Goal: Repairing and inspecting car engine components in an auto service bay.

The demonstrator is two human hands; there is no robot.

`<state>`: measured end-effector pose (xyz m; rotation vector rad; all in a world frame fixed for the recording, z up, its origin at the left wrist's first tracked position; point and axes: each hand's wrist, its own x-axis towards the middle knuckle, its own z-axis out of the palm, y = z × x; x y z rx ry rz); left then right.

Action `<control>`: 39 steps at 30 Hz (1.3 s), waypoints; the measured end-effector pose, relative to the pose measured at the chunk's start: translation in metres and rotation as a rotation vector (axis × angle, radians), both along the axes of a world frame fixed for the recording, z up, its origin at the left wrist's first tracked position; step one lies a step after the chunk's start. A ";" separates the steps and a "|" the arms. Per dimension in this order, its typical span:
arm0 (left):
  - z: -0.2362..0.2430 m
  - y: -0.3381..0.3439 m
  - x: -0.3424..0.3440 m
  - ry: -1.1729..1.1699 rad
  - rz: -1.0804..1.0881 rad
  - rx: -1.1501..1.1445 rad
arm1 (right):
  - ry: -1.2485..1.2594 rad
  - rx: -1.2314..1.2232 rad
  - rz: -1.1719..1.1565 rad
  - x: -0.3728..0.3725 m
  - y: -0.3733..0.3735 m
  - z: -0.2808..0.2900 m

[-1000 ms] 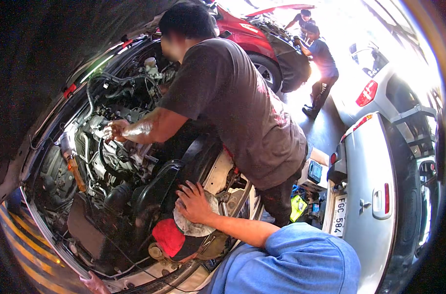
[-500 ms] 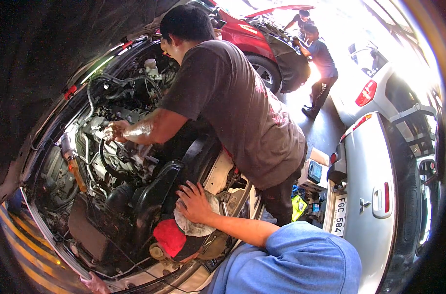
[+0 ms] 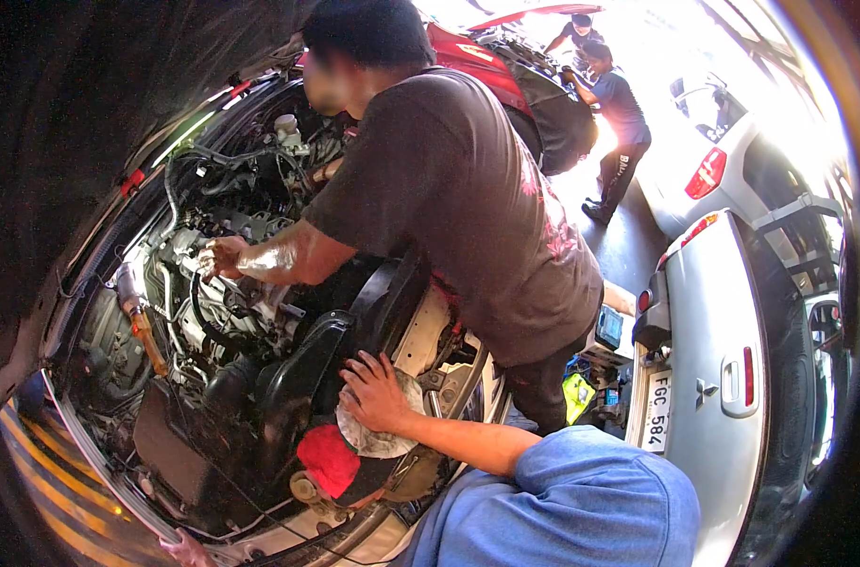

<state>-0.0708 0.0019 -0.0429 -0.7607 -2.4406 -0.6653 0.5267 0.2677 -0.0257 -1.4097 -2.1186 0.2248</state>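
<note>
Grey-white cloth lies at engine bay edge beside red cloth, right hand flat over the grey, fingers apart; left hand lower left, cannot tell if gripping

Far end: I see two people beside a red car.
Right: I get a silver truck.
Floor: yellow-striped, lower left.

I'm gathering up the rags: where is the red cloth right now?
In the head view, the red cloth lies left of centre in the lower half, just below and left of the greyish cloth under the person's right hand.
</note>
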 end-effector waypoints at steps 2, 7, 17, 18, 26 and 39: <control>0.000 0.001 0.000 0.005 0.001 0.008 | -0.019 -0.045 0.002 0.000 0.000 -0.001; 0.006 0.007 0.006 -0.105 0.023 0.069 | 0.009 0.013 -0.006 -0.001 0.000 0.000; 0.048 0.000 0.074 -0.335 0.241 -0.175 | 0.025 0.031 -0.008 -0.003 0.001 0.005; 0.049 0.000 0.073 -0.336 0.263 -0.213 | 0.025 0.042 -0.003 -0.003 0.001 0.006; 0.026 -0.002 0.057 -0.154 0.172 -0.057 | 0.021 0.050 0.009 -0.002 0.001 0.005; -0.006 -0.003 0.014 -0.316 0.311 -0.034 | -0.013 0.033 0.008 0.000 0.001 -0.001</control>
